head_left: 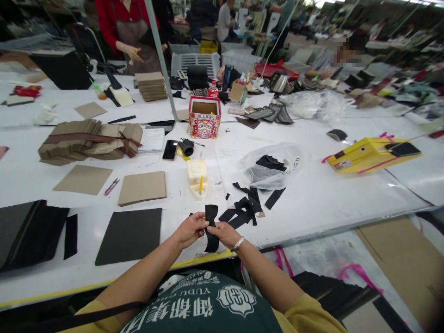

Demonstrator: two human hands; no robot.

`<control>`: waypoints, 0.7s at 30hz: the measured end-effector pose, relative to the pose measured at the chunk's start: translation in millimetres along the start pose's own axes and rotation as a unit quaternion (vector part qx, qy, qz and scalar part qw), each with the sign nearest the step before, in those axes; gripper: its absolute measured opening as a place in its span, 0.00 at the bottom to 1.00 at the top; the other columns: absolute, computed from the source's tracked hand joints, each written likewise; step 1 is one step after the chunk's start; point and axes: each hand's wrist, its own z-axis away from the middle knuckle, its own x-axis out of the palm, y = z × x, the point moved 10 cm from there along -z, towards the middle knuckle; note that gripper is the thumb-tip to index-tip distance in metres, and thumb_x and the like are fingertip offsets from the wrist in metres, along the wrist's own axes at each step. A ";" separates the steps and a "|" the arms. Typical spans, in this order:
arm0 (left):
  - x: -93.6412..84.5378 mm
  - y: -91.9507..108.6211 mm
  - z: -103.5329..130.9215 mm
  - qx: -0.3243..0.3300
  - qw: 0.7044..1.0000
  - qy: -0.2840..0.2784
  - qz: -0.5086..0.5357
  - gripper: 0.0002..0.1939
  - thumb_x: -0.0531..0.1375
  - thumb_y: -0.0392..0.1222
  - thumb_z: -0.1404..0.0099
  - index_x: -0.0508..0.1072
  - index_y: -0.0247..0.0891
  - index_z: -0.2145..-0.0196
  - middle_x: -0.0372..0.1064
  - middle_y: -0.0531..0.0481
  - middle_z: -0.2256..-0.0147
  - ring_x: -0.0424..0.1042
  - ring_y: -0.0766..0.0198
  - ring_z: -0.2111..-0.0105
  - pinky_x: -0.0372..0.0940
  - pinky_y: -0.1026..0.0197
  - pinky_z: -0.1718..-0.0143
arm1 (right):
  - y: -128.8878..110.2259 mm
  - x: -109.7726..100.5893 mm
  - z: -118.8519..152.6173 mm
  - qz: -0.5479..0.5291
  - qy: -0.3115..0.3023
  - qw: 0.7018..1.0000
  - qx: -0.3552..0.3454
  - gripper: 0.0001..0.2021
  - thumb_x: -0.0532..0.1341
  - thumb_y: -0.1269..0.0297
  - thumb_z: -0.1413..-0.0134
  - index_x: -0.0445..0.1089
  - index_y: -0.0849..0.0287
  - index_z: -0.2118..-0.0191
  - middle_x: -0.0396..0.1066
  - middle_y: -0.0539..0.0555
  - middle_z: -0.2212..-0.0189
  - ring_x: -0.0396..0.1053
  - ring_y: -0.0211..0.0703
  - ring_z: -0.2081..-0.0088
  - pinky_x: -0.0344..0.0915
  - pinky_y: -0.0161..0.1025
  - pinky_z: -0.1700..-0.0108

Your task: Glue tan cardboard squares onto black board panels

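Both forearms reach forward and angle inward, so the hands meet just above the near edge of the white desk (312,194). The left hand (189,230) and the right hand (225,233), which wears a pale bracelet at the wrist, pinch a narrow black strip of fabric (211,229) between fingertips and thumbs; the strip stands nearly upright, its ends poking out above and below the hands. Just beyond to the right lies a loose scatter of similar black strips (244,208). A flat black square sheet (130,235) rests to the left, and a cream plastic glue pot (197,177) stands farther back.
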 end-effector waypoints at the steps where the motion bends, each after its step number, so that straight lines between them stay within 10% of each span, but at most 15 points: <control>1: 0.2 -0.8 0.5 -0.004 1.000 -0.006 -0.002 0.16 0.66 0.37 0.54 0.66 0.35 0.67 0.62 0.56 0.76 0.60 0.77 0.81 0.53 0.72 0.81 | 1.7 1.3 -1.3 -0.003 -0.004 1.000 0.000 0.22 0.61 0.45 0.61 0.64 0.63 0.78 0.59 0.45 0.83 0.52 0.29 0.80 0.49 0.30 0.76; 21: -22.5 2.5 11.8 0.007 0.999 0.038 0.001 0.13 0.66 0.38 0.53 0.66 0.34 0.71 0.62 0.56 0.78 0.60 0.76 0.81 0.56 0.71 0.78 | 5.5 -5.8 -14.3 -0.027 0.078 0.997 -0.014 0.17 0.64 0.53 0.62 0.65 0.63 0.76 0.59 0.44 0.84 0.52 0.28 0.81 0.49 0.30 0.77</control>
